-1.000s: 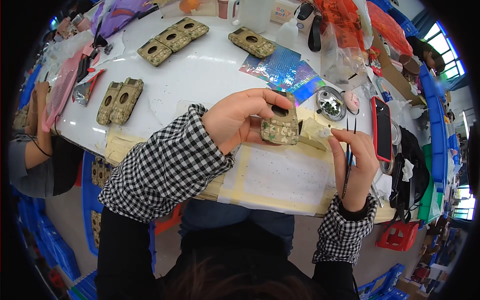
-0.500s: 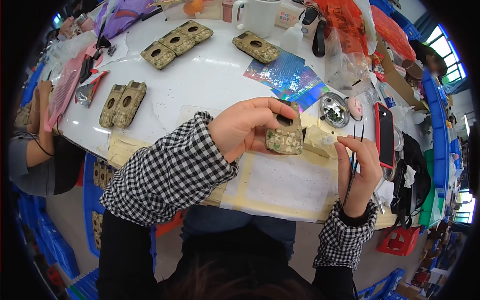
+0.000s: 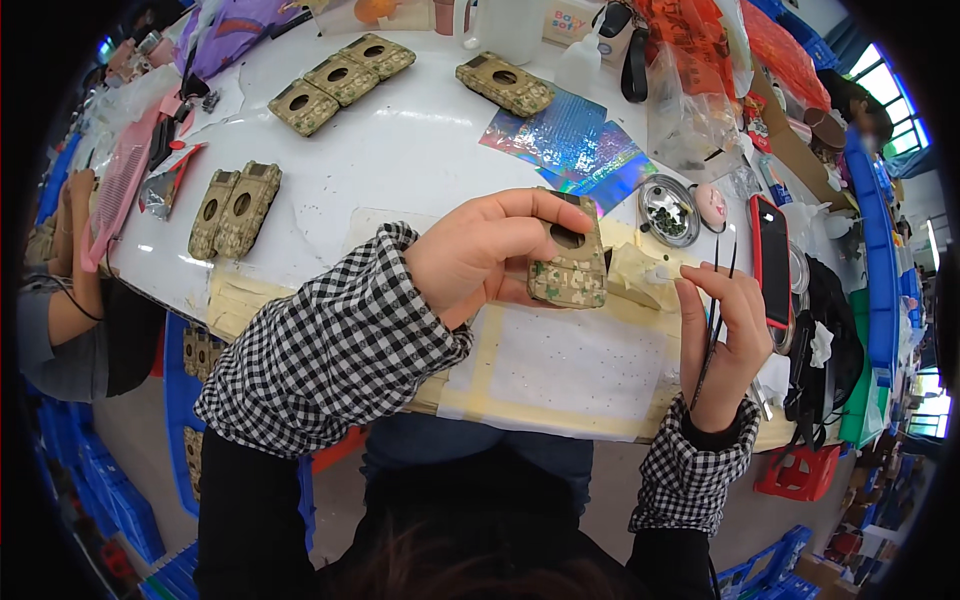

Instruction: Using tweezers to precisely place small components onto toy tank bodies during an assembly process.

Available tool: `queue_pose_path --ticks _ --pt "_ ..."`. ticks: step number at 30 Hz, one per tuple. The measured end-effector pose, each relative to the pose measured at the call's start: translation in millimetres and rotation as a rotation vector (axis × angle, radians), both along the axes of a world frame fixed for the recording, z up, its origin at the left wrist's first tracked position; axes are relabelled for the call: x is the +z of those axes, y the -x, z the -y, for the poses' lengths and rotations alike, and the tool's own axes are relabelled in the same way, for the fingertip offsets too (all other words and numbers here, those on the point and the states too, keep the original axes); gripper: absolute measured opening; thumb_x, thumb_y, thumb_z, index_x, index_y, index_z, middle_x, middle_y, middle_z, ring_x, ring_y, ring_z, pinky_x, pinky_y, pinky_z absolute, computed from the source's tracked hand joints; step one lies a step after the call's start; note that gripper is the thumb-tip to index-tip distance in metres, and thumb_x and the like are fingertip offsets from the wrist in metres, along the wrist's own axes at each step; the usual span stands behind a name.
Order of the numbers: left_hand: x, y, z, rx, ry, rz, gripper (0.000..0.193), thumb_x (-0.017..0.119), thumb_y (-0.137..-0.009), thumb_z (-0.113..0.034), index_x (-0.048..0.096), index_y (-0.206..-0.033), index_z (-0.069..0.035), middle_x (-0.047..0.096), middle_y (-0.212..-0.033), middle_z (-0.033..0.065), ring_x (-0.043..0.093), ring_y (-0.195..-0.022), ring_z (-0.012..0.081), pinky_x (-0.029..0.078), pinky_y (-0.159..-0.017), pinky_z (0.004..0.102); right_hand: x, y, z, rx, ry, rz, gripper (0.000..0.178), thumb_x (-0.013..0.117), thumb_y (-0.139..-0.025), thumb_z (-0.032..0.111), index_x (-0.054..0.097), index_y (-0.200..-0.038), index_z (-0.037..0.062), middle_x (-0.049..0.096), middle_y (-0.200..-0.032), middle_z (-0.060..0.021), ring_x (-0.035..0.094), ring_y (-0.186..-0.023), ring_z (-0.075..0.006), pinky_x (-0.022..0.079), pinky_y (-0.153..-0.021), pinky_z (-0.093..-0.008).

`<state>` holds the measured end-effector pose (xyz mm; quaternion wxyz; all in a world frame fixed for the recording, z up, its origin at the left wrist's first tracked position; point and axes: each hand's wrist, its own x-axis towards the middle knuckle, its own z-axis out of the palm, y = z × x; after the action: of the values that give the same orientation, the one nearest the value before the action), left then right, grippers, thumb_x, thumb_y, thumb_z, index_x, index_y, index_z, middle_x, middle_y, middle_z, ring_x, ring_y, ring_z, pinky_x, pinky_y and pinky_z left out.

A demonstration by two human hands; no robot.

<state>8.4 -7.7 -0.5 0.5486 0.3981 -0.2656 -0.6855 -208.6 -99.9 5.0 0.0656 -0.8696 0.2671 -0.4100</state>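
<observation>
A camouflaged toy tank body (image 3: 568, 283) was poised above the near edge of a white bench (image 3: 400, 145), pinched by its side between the thumb and fingers of a worker's left hand (image 3: 480, 250). The right hand (image 3: 736, 335) had drawn slightly away from it over the past second, while the left kept its grip; the gap suggested that nothing was being fitted to the body at that instant. Black tweezers (image 3: 710, 345) were tucked in the right hand, points up, its thumb and forefinger pinched close beside a small white nub (image 3: 663, 271) at a yellow taped block (image 3: 635, 285). Whether those fingertips gripped the nub could not be told.

Just beyond, a round metal dish (image 3: 672, 184) held small dark green pieces (image 3: 664, 217). A dotted white sheet (image 3: 560, 380) lay below the hands. Farther off stood a white squeeze bottle (image 3: 578, 66), its contents unclear, and a clear tub (image 3: 415, 18) with something orange (image 3: 375, 10) inside. Below the bench at left, a blue tray (image 3: 178, 420) carried more tank bodies (image 3: 198, 350).
</observation>
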Motion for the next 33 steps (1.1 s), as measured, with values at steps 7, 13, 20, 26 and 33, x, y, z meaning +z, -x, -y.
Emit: queue_pose_path --ticks 7,13,20,26,33 --pt "-1.1 -0.5 0.6 -0.012 -0.009 -0.023 0.034 0.045 -0.082 -0.003 0.047 -0.116 0.002 0.053 -0.114 0.0124 0.059 -0.101 0.0195 0.051 -0.088 0.0359 4.7 1.4 -0.7 -0.022 0.003 -0.001 0.016 0.071 -0.07 -0.001 0.063 -0.083 0.0016 0.06 -0.076 -0.0115 0.056 -0.071 -0.0242 0.043 -0.063 -0.0308" --pt "1.9 1.3 -0.5 0.009 -0.012 0.01 0.034 0.044 -0.082 -0.002 0.046 -0.116 0.002 0.052 -0.115 0.0125 0.059 -0.1 0.0194 0.052 -0.088 0.0355 5.4 2.4 -0.5 -0.014 0.051 0.043 0.016 0.071 -0.069 -0.001 0.063 -0.082 0.0016 0.06 -0.076 -0.0112 0.056 -0.07 -0.0237 0.043 -0.063 -0.0309" --pt "-0.4 -0.2 -0.5 -0.001 -0.008 -0.014 0.034 0.044 -0.082 -0.003 0.046 -0.116 0.002 0.054 -0.114 0.0125 0.059 -0.1 0.0191 0.052 -0.087 0.0353 4.4 0.8 -1.9 -0.025 0.036 0.041 0.015 0.071 -0.069 -0.001 0.062 -0.081 0.0013 0.059 -0.074 -0.0111 0.056 -0.07 -0.0243 0.043 -0.063 -0.0311" --pt "-0.3 -0.2 -0.3 -0.015 0.002 -0.022 0.034 0.045 -0.083 -0.004 0.047 -0.116 0.001 0.055 -0.113 0.0119 0.06 -0.099 0.0186 0.051 -0.088 0.0353 4.8 1.4 -3.1 -0.034 0.055 0.024 0.014 0.07 -0.07 -0.002 0.062 -0.081 0.0013 0.059 -0.076 -0.012 0.057 -0.073 -0.0254 0.044 -0.066 -0.0303" --pt "-2.3 1.0 -1.8 -0.025 0.026 -0.003 0.033 0.048 -0.083 -0.004 0.047 -0.117 0.0 0.055 -0.113 0.0102 0.059 -0.1 0.0167 0.051 -0.086 0.0336 22.9 -2.7 -22.8 0.237 -0.166 0.203 0.015 0.063 -0.078 -0.002 0.06 -0.092 -0.0011 0.059 -0.081 -0.0137 0.056 -0.076 -0.0215 0.045 -0.075 -0.0299"
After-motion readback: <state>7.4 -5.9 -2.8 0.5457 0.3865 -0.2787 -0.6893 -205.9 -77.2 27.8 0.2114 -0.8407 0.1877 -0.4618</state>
